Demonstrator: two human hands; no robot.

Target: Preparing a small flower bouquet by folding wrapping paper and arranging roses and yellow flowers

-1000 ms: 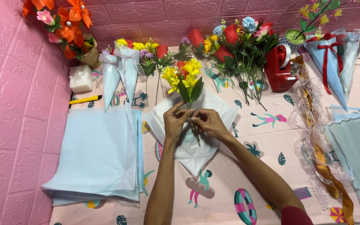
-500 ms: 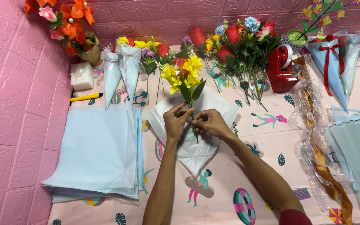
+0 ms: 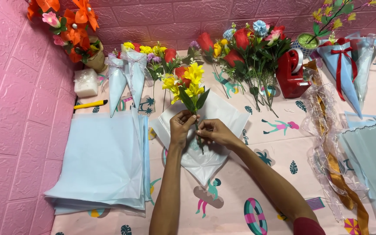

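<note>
Both hands pinch a yellow flower sprig (image 3: 187,87) by its stem, left hand (image 3: 180,127) above right hand (image 3: 212,131), over a white wrapping sheet (image 3: 205,130) laid diamond-wise on the table (image 3: 275,174), seemingly positioning it; wrapping would call for folding the sheet's corners around the stem.

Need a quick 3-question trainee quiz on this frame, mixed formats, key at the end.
1. True or false: the left hand and right hand both grip the stem of the yellow flower sprig.
2. The sprig lies over: A) the stack of pale blue sheets B) a white wrapping sheet C) the red tape dispenser.
3. What lies just above the stack, near the pink wall?

Key: 1 true; 2 B; 3 a yellow utility knife.
</note>
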